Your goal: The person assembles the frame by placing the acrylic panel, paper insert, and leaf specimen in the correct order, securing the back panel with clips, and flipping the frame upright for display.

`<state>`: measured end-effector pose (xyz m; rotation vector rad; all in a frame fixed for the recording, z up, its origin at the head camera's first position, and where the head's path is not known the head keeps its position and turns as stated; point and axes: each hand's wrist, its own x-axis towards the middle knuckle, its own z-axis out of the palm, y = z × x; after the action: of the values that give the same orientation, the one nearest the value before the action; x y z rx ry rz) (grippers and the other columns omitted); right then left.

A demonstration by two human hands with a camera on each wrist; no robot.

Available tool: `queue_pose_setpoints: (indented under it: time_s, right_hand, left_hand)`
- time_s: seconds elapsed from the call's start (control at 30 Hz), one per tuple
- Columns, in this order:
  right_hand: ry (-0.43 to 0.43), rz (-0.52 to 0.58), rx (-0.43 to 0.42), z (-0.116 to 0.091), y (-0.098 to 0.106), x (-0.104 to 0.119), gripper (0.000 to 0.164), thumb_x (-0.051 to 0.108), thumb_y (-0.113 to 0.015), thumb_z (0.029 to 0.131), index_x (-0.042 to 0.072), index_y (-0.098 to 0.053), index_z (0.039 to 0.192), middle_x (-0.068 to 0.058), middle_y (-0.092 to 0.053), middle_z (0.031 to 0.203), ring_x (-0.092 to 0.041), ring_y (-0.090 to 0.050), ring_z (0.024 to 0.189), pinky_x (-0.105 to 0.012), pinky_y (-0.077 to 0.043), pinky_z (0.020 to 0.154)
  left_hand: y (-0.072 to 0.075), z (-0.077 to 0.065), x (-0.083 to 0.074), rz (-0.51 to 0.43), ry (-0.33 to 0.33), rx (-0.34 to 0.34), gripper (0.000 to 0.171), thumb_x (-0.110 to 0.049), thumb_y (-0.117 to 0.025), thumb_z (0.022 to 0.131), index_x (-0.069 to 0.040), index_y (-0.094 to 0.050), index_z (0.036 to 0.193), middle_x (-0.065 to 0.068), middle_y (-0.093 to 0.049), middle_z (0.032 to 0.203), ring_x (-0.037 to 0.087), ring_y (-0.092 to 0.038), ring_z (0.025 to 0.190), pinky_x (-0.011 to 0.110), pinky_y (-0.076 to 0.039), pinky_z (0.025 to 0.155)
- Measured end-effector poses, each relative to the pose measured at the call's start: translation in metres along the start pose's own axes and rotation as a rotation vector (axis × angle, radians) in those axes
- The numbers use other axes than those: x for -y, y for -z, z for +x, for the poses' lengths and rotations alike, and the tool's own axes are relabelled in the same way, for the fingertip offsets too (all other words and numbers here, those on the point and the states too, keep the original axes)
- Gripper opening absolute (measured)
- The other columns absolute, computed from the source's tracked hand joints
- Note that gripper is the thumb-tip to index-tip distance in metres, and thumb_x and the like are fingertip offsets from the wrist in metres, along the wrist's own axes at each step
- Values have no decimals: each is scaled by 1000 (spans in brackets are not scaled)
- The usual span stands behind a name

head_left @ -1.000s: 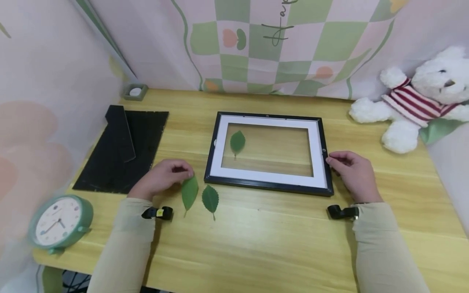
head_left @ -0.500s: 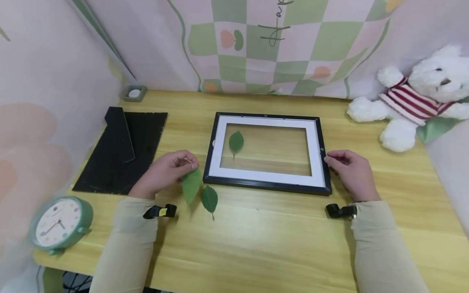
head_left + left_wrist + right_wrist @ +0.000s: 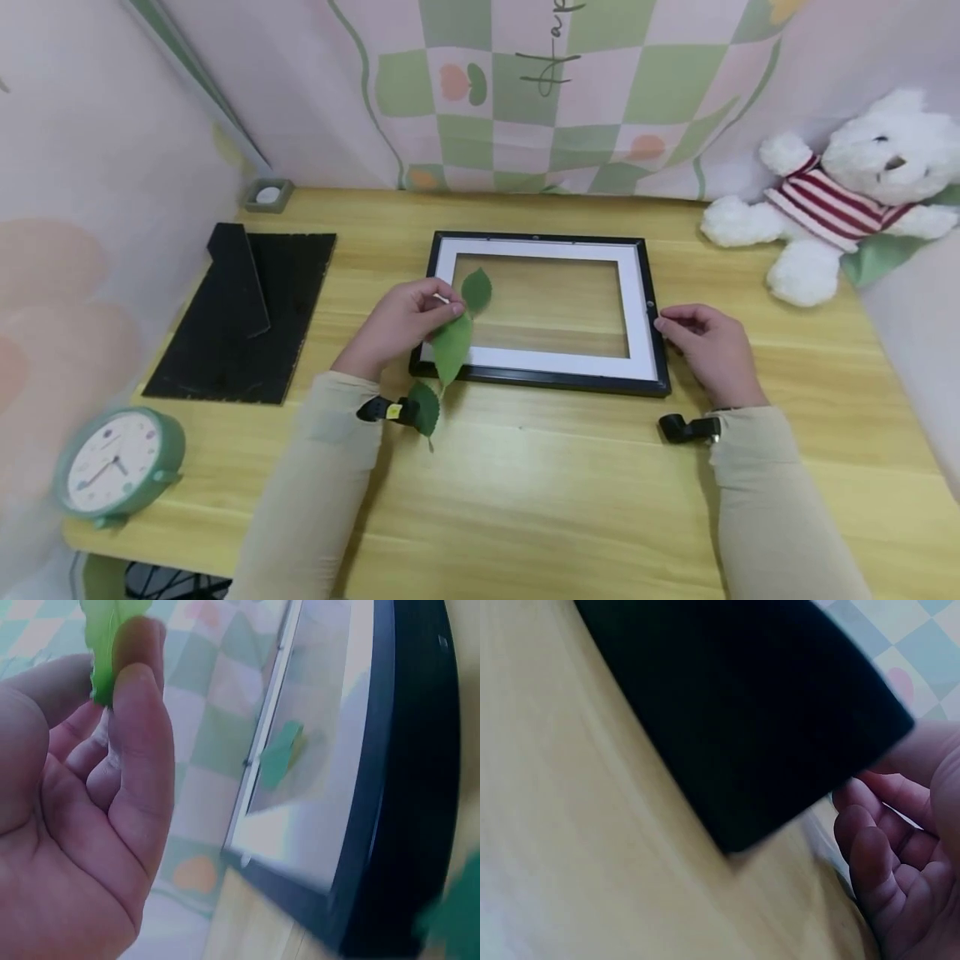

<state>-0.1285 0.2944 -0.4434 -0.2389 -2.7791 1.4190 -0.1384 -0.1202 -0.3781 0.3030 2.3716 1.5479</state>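
Observation:
My left hand [image 3: 405,323] pinches a green leaf [image 3: 452,350] by its end between thumb and fingers. The leaf hangs over the lower left corner of a black picture frame [image 3: 555,382] with a white mat [image 3: 540,362]. Inside the mat's window, near its left side, lies another leaf [image 3: 477,288]. A third, toothed leaf [image 3: 427,408] lies on the table below the frame, partly behind the left wrist camera. At the frame's right edge, my right hand [image 3: 708,348] holds the border with thumb and index finger; in the right wrist view its other fingers [image 3: 871,859] are loosely curled.
A black backing board [image 3: 225,367] with its stand lies to the left on the wooden table [image 3: 540,500]. A green clock [image 3: 120,462] stands at the front left, a small square dish [image 3: 268,196] at the back left. A white teddy bear [image 3: 806,275] sits at the back right.
My left hand has lifted the leaf off the table and carried it right and away from me, over the frame's left side. The right hand stays at the frame's edge.

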Motion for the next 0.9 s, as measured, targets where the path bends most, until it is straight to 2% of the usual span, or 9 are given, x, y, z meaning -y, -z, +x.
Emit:
queue_pose_setpoints:
  time_s: [0.17, 0.33, 0.47, 0.67, 0.9]
  right_hand:
    - [5, 24, 10, 1, -1, 0, 44, 37, -67, 97, 1, -67, 122, 7, -68, 99, -3, -62, 81, -16, -52, 67]
    - [1, 30, 14, 1, 0, 0, 43, 35, -67, 97, 0, -66, 122, 8, -67, 98, -4, -61, 80, -16, -52, 67]
    - [0, 23, 11, 0, 2, 0, 43, 35, -66, 98, 0, -66, 122, 7, -67, 98, -3, -61, 80, -16, -52, 67]
    - [-4, 38, 9, 0, 3, 0, 43, 35, -67, 97, 0, -66, 122, 8, -68, 97, -4, -62, 80, -17, -52, 67]
    - [-5, 37, 15, 0, 1, 2, 43, 36, -68, 96, 0, -67, 121, 3, -69, 100, -4, -62, 81, -17, -53, 67]
  left_hand:
    - [-18, 21, -4, -36, 1, -17, 12, -22, -65, 99, -13, -70, 106, 5, -72, 94, 20, -66, 80, 38, -58, 70]
    - [-36, 42, -3, -89, 50, -25, 14, -25, -67, 98, -13, -70, 106, 4, -71, 99, 19, -65, 87, 31, -57, 71]
    - [-49, 60, 0, -49, 78, -15, 15, -27, -67, 98, -15, -70, 107, 2, -70, 100, 18, -64, 88, 29, -55, 73]
    - [-63, 86, -1, 2, 86, 2, 16, -26, -68, 98, -14, -70, 109, 1, -68, 103, 17, -64, 92, 27, -56, 76]
    - [-73, 106, -7, 95, 92, -6, 18, -34, -68, 97, -21, -72, 108, -5, -68, 105, 14, -62, 97, 29, -51, 84]
